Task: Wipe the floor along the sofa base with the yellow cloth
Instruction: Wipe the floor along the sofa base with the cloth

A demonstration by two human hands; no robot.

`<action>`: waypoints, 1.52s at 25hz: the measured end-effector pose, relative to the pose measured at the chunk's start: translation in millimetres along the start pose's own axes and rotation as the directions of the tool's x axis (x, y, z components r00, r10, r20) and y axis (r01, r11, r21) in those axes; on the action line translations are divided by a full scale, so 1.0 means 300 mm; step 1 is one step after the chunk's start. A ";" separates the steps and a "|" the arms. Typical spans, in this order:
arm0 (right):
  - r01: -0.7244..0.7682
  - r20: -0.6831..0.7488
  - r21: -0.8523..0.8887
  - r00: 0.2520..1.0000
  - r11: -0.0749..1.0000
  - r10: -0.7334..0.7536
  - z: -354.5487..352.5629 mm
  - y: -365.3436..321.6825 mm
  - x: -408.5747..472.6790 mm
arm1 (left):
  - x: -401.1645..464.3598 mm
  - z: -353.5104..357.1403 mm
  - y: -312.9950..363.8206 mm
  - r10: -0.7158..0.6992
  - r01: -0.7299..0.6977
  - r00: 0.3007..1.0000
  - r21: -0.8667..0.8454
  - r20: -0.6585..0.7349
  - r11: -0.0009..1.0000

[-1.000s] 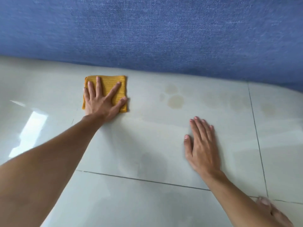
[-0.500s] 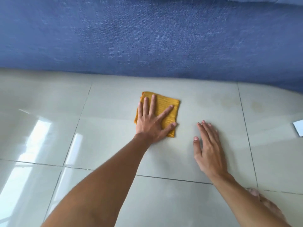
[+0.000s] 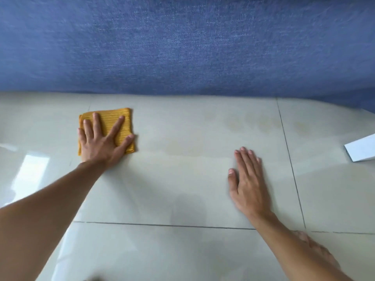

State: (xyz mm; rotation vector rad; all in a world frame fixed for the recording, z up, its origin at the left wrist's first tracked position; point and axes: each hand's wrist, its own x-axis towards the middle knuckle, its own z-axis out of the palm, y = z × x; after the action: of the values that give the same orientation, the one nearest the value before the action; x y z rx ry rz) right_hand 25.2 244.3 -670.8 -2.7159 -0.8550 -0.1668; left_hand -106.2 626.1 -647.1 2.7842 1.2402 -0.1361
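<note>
Two hands down flat: your left hand [image 3: 101, 141] is spread on the yellow cloth [image 3: 113, 123] near the sofa base [image 3: 182, 47], your right hand [image 3: 248, 179] empty, bracing on the floor [image 3: 182, 189]. You're mid-wipe; faint stains [image 3: 253, 123] rightward probably need the next pass.

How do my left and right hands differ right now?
The left hand presses flat on the yellow cloth; the right hand rests on bare floor. The left hand's fingers are spread wide; the right hand's lie close together. The left hand is nearer the sofa; the right hand is farther from it. Both lie palm down, holding nothing.
</note>
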 end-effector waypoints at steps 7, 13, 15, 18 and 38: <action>0.010 -0.027 0.044 1.000 0.999 -0.009 -0.003 0.000 -0.002 | 0.130 0.020 0.433 0.183 -0.183 0.983 -0.035 -0.018 0.982; -0.198 0.096 0.446 0.980 0.873 0.173 -0.115 0.024 0.050 | -0.111 0.050 0.844 0.473 -0.471 0.881 -0.057 0.025 0.880; -0.216 0.053 0.394 0.976 0.893 0.212 -0.155 0.037 0.033 | -0.221 0.056 0.842 0.517 -0.515 0.856 -0.066 0.012 0.855; -0.222 0.042 0.260 0.975 0.940 0.219 -0.165 0.065 -0.014 | -0.352 0.063 0.710 0.489 -0.488 0.872 -0.063 -0.002 0.871; -0.188 0.030 -0.151 0.980 0.970 0.195 -0.119 0.254 -0.090 | 0.040 0.028 0.623 0.111 -0.112 0.994 -0.043 -0.010 0.993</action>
State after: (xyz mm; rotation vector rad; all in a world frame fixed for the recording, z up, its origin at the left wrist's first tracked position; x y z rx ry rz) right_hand 46.3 159.1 -660.3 -2.9312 -0.6082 -0.1341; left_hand 40.5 509.5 -648.0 2.8107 1.0727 -0.0891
